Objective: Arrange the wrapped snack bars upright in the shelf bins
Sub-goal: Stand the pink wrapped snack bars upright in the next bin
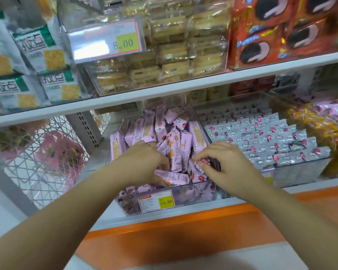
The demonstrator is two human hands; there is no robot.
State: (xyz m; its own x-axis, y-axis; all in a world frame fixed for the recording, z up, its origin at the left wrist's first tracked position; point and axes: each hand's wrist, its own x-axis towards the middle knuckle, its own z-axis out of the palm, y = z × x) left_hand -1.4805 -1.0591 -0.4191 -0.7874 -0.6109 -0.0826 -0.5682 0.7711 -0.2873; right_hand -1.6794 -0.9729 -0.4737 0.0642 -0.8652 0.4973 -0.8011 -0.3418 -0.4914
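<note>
- Evidently your left hand [144,161] curls round jumbled pink bars [176,139], gathering them to stand.
- Your right hand [225,162] pinches one wrapper [201,163] (likely to turn it upright).

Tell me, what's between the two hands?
Purple bars, jumbled in the clear bin, fill the gap between the left hand and the right hand. The head view shows it.
</note>
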